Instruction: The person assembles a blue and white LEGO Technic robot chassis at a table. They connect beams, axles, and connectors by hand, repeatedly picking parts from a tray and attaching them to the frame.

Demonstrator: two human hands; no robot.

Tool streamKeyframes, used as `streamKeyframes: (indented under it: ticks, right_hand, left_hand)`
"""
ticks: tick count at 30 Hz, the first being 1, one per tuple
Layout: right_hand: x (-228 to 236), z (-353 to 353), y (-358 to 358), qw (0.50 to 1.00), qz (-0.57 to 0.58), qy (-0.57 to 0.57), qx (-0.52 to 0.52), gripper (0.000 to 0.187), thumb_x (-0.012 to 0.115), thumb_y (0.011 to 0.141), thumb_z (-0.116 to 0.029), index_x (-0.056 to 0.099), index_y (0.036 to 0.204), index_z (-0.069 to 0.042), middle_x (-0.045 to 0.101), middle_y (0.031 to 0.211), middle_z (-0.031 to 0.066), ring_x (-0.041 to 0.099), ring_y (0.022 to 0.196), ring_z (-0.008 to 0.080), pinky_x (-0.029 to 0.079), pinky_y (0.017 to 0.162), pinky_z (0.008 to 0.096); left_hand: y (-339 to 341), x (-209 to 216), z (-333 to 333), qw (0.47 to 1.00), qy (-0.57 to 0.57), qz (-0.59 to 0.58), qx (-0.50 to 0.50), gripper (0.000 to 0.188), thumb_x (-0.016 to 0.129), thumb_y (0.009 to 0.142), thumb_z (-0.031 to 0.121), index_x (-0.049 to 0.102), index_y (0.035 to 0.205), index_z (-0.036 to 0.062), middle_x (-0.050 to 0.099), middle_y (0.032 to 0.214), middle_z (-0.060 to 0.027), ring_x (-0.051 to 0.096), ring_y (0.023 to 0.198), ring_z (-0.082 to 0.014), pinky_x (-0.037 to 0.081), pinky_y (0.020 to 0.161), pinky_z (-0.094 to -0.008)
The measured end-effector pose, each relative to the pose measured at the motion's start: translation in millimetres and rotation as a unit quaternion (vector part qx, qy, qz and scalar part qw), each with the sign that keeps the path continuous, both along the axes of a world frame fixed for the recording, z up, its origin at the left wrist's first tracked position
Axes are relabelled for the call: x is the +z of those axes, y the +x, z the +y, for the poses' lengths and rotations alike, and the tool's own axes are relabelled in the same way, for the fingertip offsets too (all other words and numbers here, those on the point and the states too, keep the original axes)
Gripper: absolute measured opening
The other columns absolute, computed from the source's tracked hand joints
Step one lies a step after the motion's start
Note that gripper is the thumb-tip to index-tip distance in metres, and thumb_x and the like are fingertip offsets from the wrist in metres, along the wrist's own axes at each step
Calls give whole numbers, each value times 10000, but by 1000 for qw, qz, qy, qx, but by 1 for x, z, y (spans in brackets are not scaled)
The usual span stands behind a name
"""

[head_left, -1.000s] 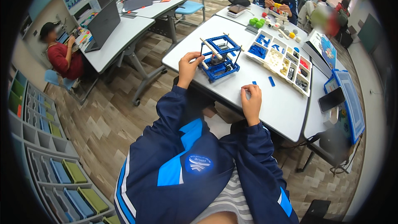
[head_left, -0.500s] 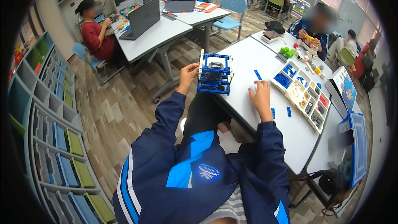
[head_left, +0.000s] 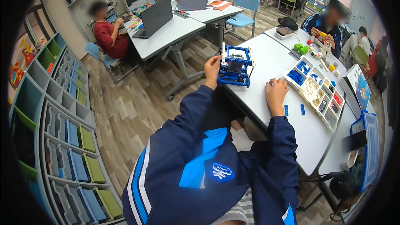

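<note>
My left hand (head_left: 212,72) is closed on the left side of a boxy building-brick model (head_left: 236,67). Blue beams frame the model, with white parts at its upper corners and a dark grey block inside; it is held up at the table's near left edge. My right hand (head_left: 276,96) is over the white table (head_left: 254,64), fingers curled and drawn together around a long blue building brick that they mostly hide. Two more blue bricks, one beside my right wrist (head_left: 286,110) and another farther right (head_left: 303,109), lie on the tabletop.
A compartmented white tray of sorted bricks (head_left: 308,87) lies to the right. Beyond it are green pieces (head_left: 301,48), a standing booklet (head_left: 356,85) and a person handling bricks. Another table with a laptop (head_left: 154,18) stands ahead left; shelves with drawers (head_left: 77,141) line the left.
My right hand has come down nearer me, fingers curling in, and the blue brick that lay at its fingertips no longer shows on the table. The model has turned slightly in my left hand.
</note>
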State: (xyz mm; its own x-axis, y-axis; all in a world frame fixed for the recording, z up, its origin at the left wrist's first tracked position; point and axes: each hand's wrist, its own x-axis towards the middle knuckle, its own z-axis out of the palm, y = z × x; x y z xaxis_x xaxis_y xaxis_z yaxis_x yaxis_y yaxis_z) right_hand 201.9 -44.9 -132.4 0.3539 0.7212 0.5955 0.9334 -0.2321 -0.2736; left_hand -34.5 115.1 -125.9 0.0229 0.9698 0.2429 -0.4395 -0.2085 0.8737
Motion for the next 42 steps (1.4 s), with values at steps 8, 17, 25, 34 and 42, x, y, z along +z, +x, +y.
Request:
streamKeyframes:
  ticks: [8,17,25,34,42]
  right_hand:
    - [7,3,-6,962,176,120,172,286,719,903,-351,712,982,-76,587,1165,134,469,1198,344,366,1000,499]
    - [0,-1,-7,976,126,52,169,616,740,869,-488,626,1275,-38,444,1474,207,354,1396,384,297,1129,515]
    - [2,2,-5,967,136,59,206,543,741,874,-457,651,1221,-49,502,1490,195,353,1464,378,289,1154,499]
    - [12,-3,-7,975,107,15,192,431,713,908,-357,647,1208,-55,557,1390,184,389,1422,361,276,1139,492]
    - [10,-6,-6,972,109,30,205,429,710,911,-360,648,1203,-53,549,1371,174,412,1381,362,294,1123,486]
  left_hand:
    - [70,-15,-23,941,84,152,291,202,631,977,216,645,1037,24,558,1159,-121,498,1147,-306,381,1027,-408]
    - [67,-25,-49,970,111,177,126,597,513,1024,260,334,1510,-37,377,1536,-254,348,1439,-373,266,1193,-415]
    - [65,-20,-66,962,124,223,93,740,465,1061,441,265,1530,-95,264,1601,-292,259,1498,-393,197,1229,-411]
    - [49,18,-106,873,279,292,275,785,625,896,82,279,1599,129,506,1052,-75,513,1007,-235,352,951,-426]
    - [43,50,-119,856,304,323,266,980,609,784,-11,164,1640,164,429,713,57,474,675,-117,289,778,-348]
